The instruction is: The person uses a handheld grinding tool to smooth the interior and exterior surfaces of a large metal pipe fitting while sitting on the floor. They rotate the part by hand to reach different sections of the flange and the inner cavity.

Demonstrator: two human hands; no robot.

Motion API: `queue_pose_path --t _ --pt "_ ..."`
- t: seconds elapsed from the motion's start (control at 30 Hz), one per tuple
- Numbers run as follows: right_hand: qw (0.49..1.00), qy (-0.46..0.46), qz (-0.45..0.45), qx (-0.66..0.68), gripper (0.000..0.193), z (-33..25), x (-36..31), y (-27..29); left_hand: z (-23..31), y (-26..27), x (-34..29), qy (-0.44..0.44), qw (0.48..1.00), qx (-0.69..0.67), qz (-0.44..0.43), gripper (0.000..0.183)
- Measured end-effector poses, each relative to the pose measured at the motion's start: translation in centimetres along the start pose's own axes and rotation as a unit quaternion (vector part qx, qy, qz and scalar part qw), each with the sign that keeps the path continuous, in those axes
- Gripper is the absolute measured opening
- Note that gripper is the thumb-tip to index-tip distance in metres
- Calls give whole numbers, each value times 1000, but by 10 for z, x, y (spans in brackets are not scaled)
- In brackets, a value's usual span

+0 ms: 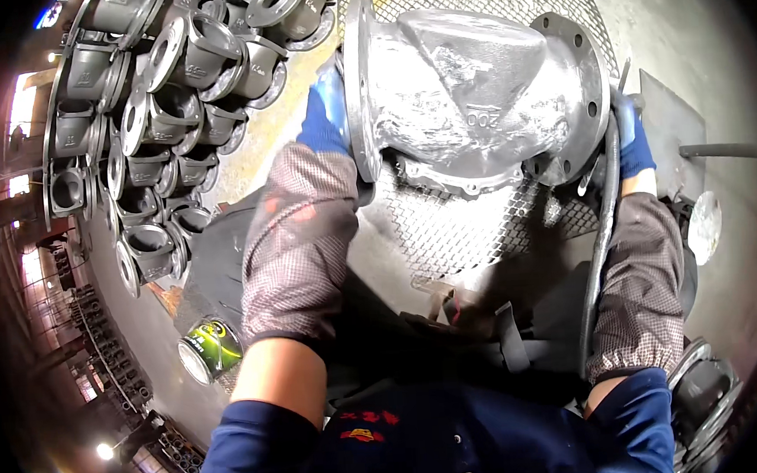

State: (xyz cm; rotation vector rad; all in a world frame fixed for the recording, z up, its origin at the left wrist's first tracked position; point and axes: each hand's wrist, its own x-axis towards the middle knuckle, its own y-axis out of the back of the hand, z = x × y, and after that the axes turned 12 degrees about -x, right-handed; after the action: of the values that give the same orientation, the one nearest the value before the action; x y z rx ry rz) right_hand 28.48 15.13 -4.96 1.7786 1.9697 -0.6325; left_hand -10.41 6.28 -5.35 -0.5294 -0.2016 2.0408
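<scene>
A large grey cast-metal valve body (474,100) lies on its side, with a round flange at each end and raised figures on its belly. My left hand (327,105), in a blue glove, is closed against the rim of the left flange; its fingertips are hidden behind the metal. Beside the bolt-holed right flange is my gloved right hand (632,138), closed, with most fingers out of sight. A black hose (601,257) runs up along the right forearm to this hand. A thin metal rod (625,74) pokes out above it. Checked sleeve covers wrap both forearms.
The valve body rests over a diamond-mesh metal plate (482,230). Many grey flanged castings (171,110) are stacked at the left. A green can (212,346) stands at the lower left. At the right are a flat grey plate (673,127) and more round castings (704,394).
</scene>
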Motion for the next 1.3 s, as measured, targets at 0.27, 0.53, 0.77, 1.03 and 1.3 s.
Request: queue_pose_path --t 0.27,0.53,0.77,1.03,1.3 --pt "1000 25 4 2 39 31 45 14 -10 -5 -12 42 991 -73 101 42" --pt "996 88 -21 15 40 12 52 -1 11 -7 24 2 995 -58 80 35" --pt "989 40 -103 101 41 4 58 -34 26 0 56 -75 991 -9 106 29" --pt "967 224 -82 -89 37 20 113 -29 44 0 83 -193 970 24 147 23" --pt "963 223 -27 -151 34 18 111 -23 52 -105 91 -426 595 679 63 18"
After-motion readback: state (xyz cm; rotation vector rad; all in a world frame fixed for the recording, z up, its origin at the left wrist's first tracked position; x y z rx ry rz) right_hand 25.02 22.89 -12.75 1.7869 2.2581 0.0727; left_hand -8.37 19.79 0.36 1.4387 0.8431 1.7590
